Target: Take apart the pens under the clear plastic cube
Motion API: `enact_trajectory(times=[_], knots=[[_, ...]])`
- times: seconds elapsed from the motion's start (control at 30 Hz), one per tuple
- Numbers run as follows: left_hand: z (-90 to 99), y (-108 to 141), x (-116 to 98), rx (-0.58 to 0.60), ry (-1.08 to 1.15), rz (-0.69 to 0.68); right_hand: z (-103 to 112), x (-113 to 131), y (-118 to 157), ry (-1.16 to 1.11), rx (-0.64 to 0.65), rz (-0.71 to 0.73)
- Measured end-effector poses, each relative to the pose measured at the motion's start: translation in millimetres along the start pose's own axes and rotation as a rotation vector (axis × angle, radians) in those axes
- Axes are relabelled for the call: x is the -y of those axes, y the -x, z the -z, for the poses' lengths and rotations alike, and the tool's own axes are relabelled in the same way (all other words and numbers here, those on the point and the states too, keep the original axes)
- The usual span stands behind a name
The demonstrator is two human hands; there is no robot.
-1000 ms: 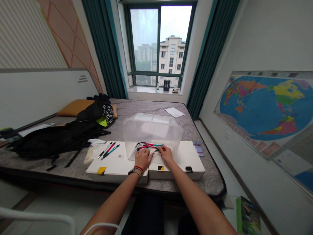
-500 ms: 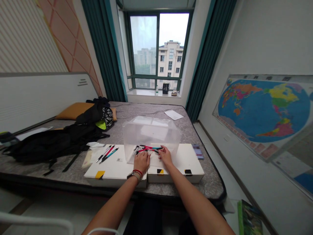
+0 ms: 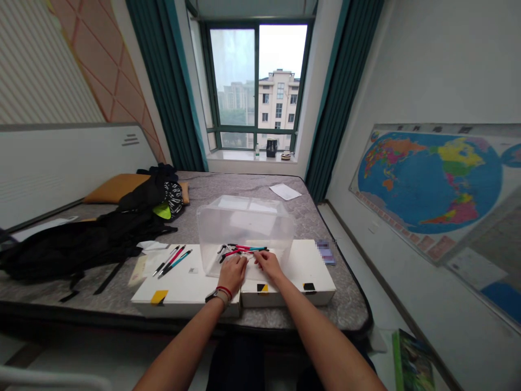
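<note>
A clear plastic bin (image 3: 244, 225) lies tipped on its side across two white boxes. Inside its mouth is a small heap of pens and pen parts, among them a red pen (image 3: 230, 253) and a teal one (image 3: 260, 248). My left hand (image 3: 233, 273) rests at the front of the heap, fingers curled together. Thumb and fingers of my right hand (image 3: 268, 265) pinch just beside it, close to the left fingertips. Whatever either hand holds is too small or hidden to name. On the left white box (image 3: 183, 290) lie several pens, including a blue pen (image 3: 179, 262).
The right white box (image 3: 305, 269) adjoins the left one on a grey mattress (image 3: 350, 304). A black backpack (image 3: 81, 247) sprawls to the left. A phone-like object (image 3: 326, 253), partly pixelated, lies right of the boxes. White paper (image 3: 285, 191) rests behind the bin.
The whole view has shifted slightly. My right hand has come down and left off the teal pen, nearer my left fingertips. The left hand stays in about the same place.
</note>
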State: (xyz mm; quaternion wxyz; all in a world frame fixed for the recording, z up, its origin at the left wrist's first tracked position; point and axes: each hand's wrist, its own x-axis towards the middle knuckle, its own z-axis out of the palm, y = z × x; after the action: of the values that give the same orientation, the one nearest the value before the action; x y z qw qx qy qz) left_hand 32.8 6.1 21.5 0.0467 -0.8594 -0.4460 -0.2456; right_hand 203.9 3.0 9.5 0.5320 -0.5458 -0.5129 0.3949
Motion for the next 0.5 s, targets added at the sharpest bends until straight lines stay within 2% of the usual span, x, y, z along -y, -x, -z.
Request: enact_trajectory(times=[0.23,0.5], knots=[[-8.3,0.3,2.0,-0.029,0.009,-0.022,0.0,-0.6,1.1,0.01,0.05,0.004],[-5.0,0.0,1.1,-0.024,0.039,-0.041,-0.2,0.2,2.1,-0.004,0.045,-0.005]])
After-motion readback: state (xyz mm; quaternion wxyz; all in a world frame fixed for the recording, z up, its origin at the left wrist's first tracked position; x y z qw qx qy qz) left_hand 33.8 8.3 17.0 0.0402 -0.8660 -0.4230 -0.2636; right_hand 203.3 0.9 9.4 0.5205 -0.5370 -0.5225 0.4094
